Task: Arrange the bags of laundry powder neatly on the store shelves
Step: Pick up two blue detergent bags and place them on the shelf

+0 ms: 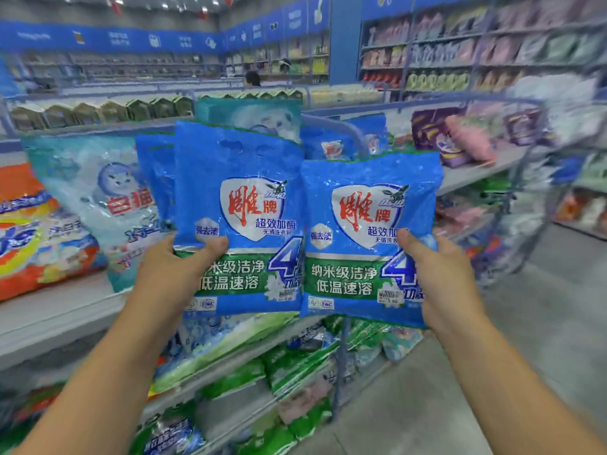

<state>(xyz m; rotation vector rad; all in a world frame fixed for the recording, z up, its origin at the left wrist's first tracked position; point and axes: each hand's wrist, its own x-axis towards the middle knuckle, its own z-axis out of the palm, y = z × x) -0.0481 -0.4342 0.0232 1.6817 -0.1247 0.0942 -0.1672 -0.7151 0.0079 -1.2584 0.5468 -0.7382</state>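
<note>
I hold two blue laundry powder bags upright side by side in front of the shelf. My left hand (174,267) grips the left blue bag (243,178) at its lower left edge, thumb across the front. My right hand (437,277) grips the right blue bag (361,231) at its lower right edge, thumb on the front. Both bags show a white shield with red characters and a green band below. More blue bags (154,172) stand on the shelf just behind the left one.
A pale teal bag with a cat picture (98,198) and an orange bag (29,244) lean on the grey shelf (59,310) to the left. Green and blue bags (295,359) fill lower shelves. Purple and pink packs (460,139) lie to the right. The aisle floor (542,323) runs along the right.
</note>
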